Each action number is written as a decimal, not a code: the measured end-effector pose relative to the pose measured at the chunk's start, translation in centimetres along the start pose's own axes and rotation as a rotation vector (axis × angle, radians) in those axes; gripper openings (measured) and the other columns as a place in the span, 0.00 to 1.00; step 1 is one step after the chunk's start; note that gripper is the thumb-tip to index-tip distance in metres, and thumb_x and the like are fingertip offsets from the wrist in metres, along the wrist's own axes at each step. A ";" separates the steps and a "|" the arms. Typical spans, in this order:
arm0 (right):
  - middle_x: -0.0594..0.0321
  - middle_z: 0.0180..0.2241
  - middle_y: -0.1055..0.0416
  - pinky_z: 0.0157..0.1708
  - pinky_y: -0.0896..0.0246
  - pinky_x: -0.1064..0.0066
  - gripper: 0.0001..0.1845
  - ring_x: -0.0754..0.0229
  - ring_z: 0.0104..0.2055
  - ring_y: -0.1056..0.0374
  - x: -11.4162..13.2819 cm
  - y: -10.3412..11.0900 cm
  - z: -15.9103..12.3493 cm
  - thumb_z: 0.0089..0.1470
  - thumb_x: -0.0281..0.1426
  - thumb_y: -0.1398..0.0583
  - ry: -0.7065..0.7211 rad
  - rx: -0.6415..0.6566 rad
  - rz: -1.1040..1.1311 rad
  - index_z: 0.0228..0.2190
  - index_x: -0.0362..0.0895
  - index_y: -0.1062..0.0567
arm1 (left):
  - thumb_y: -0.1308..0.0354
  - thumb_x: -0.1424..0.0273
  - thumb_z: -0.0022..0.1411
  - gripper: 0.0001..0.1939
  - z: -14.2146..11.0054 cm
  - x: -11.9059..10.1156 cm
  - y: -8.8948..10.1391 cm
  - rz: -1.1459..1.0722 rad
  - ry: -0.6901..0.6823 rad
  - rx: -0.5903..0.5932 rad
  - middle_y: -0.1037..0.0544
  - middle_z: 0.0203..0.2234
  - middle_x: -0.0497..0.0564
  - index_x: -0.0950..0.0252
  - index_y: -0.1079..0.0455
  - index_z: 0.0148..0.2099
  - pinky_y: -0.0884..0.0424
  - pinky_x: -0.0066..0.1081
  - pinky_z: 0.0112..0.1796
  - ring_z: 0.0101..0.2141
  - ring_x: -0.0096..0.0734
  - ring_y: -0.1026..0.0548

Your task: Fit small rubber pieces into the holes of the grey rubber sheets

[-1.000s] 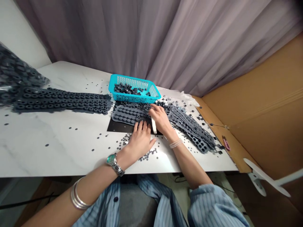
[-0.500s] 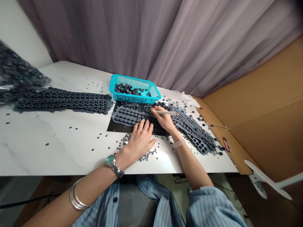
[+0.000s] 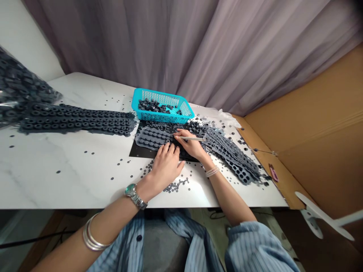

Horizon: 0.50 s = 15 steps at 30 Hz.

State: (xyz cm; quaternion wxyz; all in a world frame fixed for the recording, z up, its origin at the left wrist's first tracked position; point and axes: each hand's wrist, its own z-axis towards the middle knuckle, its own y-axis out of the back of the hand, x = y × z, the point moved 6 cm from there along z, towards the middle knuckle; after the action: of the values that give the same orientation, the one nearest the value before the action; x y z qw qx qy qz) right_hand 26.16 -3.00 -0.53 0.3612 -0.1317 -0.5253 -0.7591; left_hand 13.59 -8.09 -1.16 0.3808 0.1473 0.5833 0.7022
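A dark grey rubber sheet with rows of moulded round parts (image 3: 151, 138) lies on a black mat (image 3: 136, 152). My left hand (image 3: 167, 162) rests palm down at its near edge, fingers stretched out and fingertips on the sheet. Between the thumb and fingers of my right hand (image 3: 193, 144) is a slim white pen-like tool (image 3: 195, 139), held nearly level. Its tip is hidden by my fingers over the sheet. Small dark discs (image 3: 177, 186) lie scattered on the table below my left hand.
Behind the sheet stands a turquoise basket (image 3: 163, 119) with loose dark rubber parts. More moulded sheets (image 3: 85, 121) lie at left beside a clear bag of parts (image 3: 25, 81). Sheets with open holes (image 3: 232, 158) are heaped at right. A pink cutter (image 3: 273, 173) lies on cardboard (image 3: 279, 187).
My right hand with the white tool has moved a little left along the sheet. My left hand has shifted slightly left, its fingers still on the sheet.
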 end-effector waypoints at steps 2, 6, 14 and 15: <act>0.56 0.43 0.23 0.55 0.38 0.57 0.11 0.53 0.59 0.36 0.0 -0.3 0.1 0.63 0.38 0.46 -0.004 0.013 -0.036 0.38 0.47 0.26 | 0.51 0.61 0.67 0.28 0.0 0.0 0.0 0.003 0.000 0.001 0.31 0.57 0.68 0.79 0.36 0.61 0.42 0.47 0.59 0.60 0.53 0.38; 0.56 0.44 0.24 0.54 0.38 0.58 0.11 0.54 0.57 0.34 -0.2 -0.6 0.3 0.64 0.36 0.47 0.004 0.017 -0.129 0.39 0.47 0.26 | 0.50 0.62 0.66 0.28 0.0 0.0 0.0 0.015 -0.004 0.018 0.30 0.56 0.67 0.78 0.36 0.60 0.43 0.46 0.59 0.59 0.52 0.37; 0.50 0.49 0.27 0.56 0.42 0.55 0.11 0.52 0.61 0.40 0.7 -0.8 0.5 0.66 0.33 0.51 0.155 0.022 -0.399 0.40 0.46 0.30 | 0.49 0.63 0.66 0.27 0.0 0.0 -0.1 -0.009 -0.018 0.028 0.30 0.55 0.69 0.79 0.36 0.60 0.44 0.47 0.59 0.59 0.53 0.37; 0.50 0.47 0.26 0.56 0.43 0.54 0.11 0.51 0.62 0.41 0.6 -0.7 0.6 0.66 0.32 0.51 0.161 0.028 -0.434 0.39 0.46 0.30 | 0.49 0.64 0.66 0.27 0.0 0.0 0.0 -0.012 -0.019 0.029 0.30 0.55 0.69 0.79 0.36 0.60 0.44 0.47 0.59 0.59 0.53 0.37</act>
State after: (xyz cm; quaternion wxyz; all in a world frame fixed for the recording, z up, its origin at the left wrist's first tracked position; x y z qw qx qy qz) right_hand 25.16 -2.58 -0.39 0.2319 0.0505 -0.5215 -0.8196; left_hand 13.61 -8.11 -1.19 0.3882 0.1560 0.5907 0.6900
